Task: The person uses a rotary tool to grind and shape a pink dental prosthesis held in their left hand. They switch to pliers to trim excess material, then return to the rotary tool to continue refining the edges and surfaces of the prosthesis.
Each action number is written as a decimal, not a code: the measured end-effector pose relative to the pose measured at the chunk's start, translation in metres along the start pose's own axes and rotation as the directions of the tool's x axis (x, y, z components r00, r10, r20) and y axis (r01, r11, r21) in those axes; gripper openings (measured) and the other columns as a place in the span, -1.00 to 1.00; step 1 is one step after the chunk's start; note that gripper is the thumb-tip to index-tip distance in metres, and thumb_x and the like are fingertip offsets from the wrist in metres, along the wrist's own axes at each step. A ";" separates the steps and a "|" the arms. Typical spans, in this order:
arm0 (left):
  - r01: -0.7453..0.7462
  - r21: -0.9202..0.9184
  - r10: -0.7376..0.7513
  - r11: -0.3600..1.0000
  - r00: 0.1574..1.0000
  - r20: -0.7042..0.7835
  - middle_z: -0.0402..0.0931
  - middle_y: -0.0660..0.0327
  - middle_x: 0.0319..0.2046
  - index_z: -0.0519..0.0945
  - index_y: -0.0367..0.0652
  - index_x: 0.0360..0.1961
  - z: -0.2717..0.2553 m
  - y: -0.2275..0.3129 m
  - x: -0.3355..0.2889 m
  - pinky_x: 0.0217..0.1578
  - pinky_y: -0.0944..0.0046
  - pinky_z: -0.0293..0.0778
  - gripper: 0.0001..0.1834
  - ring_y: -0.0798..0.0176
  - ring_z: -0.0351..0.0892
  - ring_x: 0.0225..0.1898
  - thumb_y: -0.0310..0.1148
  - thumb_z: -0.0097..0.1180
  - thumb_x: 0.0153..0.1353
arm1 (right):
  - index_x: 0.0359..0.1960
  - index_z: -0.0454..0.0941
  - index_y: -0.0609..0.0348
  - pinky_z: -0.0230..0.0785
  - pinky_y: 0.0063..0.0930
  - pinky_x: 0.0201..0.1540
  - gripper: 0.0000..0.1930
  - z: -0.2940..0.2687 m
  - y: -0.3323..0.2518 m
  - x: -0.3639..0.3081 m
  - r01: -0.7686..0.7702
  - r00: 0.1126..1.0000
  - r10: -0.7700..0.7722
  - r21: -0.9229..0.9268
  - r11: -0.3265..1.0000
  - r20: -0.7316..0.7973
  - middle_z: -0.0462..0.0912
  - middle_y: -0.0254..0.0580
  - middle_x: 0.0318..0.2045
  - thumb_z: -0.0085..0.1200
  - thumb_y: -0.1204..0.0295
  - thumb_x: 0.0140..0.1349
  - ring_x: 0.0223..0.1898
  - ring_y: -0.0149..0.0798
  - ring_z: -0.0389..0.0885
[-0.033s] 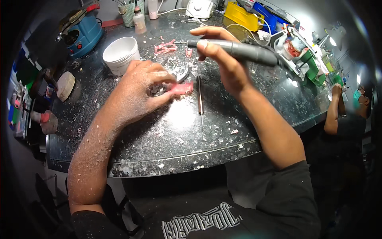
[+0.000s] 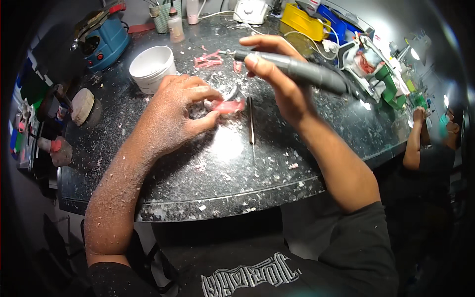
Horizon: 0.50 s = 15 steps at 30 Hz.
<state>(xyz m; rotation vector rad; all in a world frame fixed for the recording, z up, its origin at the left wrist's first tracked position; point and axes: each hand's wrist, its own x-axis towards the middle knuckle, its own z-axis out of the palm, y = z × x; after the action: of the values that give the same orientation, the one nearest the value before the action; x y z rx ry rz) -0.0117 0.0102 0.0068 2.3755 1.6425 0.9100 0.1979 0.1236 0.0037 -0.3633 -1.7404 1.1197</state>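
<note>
My left hand [image 2: 173, 111], coated with pale dust, pinches a pink acrylic piece [image 2: 230, 106] between thumb and fingers just above the bench. My right hand [image 2: 279, 74] grips a dark rotary handpiece [image 2: 309, 73], its thin metal bur pointing left. The bur is apart from the pink piece, above and beyond it. A slim hand tool [image 2: 251, 121] with a dark handle and thin tip lies between my hands. Beside the left fingers is a curved grey object [image 2: 234, 92], partly hidden. Farther back lie a pink openwork frame [image 2: 208, 60] and a small pink scrap [image 2: 237, 66].
White and pink shavings cover the dark bench [image 2: 198, 193]. A white tub [image 2: 152, 69] stands beyond my left hand, with a blue machine [image 2: 104, 47] farther left. Bottles, a white control box [image 2: 251, 11] and a yellow bin [image 2: 299, 22] line the back. Another person sits far right.
The view has shifted slightly. The pink piece looks a little turned in my left fingers, and the handpiece's rear end has dipped slightly. Both grips are the same.
</note>
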 end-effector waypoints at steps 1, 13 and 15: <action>0.080 -0.152 -0.086 0.985 0.996 -0.039 0.72 0.15 -0.16 0.75 -0.12 -0.07 0.004 0.000 0.003 0.09 0.11 0.54 -0.66 0.18 0.66 -0.03 -0.25 0.45 0.15 | -0.01 0.68 0.23 0.49 -0.56 -0.06 -0.69 0.004 0.000 -0.003 0.100 0.994 -0.103 -0.082 0.992 -0.029 0.69 -0.25 -0.22 0.35 0.38 0.25 -0.18 -0.43 0.63; 0.137 -0.932 -0.406 0.334 0.914 -0.011 0.75 -0.01 -0.08 0.50 -0.34 0.07 0.009 0.013 0.006 0.12 0.33 0.54 -0.65 0.33 0.72 0.00 -0.45 0.30 0.35 | 0.05 0.57 0.29 0.63 -0.43 -0.02 -0.56 0.025 -0.006 -0.010 0.542 0.838 -0.533 -0.281 0.792 0.115 0.72 -0.04 -0.07 0.42 0.66 0.14 -0.07 -0.23 0.75; 0.170 -0.900 -0.421 0.402 0.907 -0.016 0.75 0.01 -0.10 0.50 -0.34 0.06 0.009 0.017 0.002 0.09 0.35 0.56 -0.68 0.35 0.72 -0.04 -0.50 0.28 0.34 | 0.04 0.57 0.28 0.63 -0.43 -0.04 -0.52 0.024 -0.008 -0.012 0.557 0.829 -0.538 -0.302 0.774 0.152 0.73 -0.07 -0.09 0.47 0.66 0.08 -0.08 -0.24 0.75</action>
<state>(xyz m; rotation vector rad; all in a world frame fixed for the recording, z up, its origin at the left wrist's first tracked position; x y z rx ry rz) 0.0073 0.0078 0.0071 1.2079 1.0936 1.5237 0.1843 0.0991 0.0014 -0.0078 -1.9179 0.4095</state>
